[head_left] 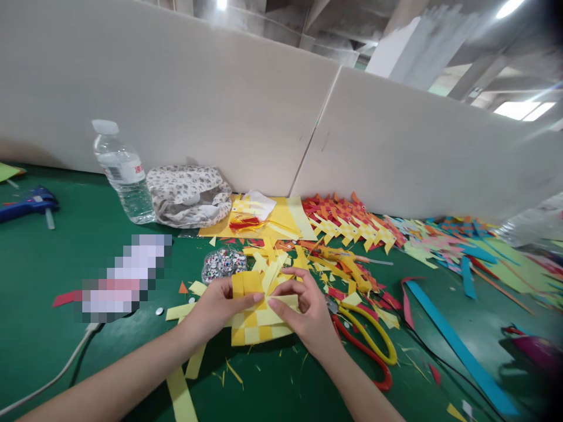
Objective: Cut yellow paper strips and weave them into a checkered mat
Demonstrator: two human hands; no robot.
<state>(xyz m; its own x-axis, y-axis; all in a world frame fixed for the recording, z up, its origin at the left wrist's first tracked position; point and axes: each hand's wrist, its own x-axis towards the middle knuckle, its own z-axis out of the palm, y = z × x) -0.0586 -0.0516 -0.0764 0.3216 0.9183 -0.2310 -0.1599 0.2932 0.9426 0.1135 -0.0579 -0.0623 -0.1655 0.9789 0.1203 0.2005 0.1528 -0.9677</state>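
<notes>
Between my two hands is a piece of woven paper point(250, 334) in a pale and deep yellow checker pattern, with loose strip ends at its top and right. My left hand point(220, 305) pinches its left side, thumb lying on the front. With thumb and bent fingers, my right hand point(303, 310) grips a pale yellow paper strip point(277, 315) at the weave's right side. Just beyond are yellow paper scraps point(272, 258) and a bag of googly eyes point(223, 264). Scissors point(369, 334) with yellow and red handles lie right beside my right hand.
A water bottle point(125, 176) and a patterned cloth bundle point(189, 196) stand by the white partition point(197, 94). Woven paper fish point(347, 220) pile up at the back. An orange-yellow glue gun point(338, 255), a blue glue gun point(33, 202), a blurred-out object with a cable point(79, 357) and blue strips point(457, 346) lie around.
</notes>
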